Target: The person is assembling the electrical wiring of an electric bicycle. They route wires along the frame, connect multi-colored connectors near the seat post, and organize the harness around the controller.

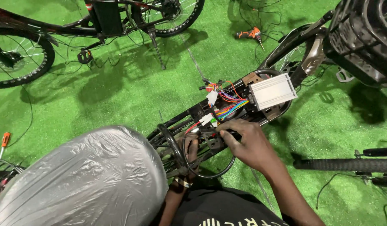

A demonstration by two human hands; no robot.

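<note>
Wiring bundle (pixel 227 108) sits in the open e-bike frame (pixel 193 115) beside the silver controller box (pixel 272 91). Right hand (pixel 247 142) pinches a connector, left hand (pixel 191 146) grips a black cable (pixel 210 173) underneath.

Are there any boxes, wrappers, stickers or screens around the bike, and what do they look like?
Silver box: ribbed metal rectangle on the bike frame, just above the right hand, with coloured wires beside it.
Plastic wrap: shiny grey cover over the seat, lower left, beside the left hand.
White tags: small pieces among the wires; too small to make out.
Screens: none in view.
</note>
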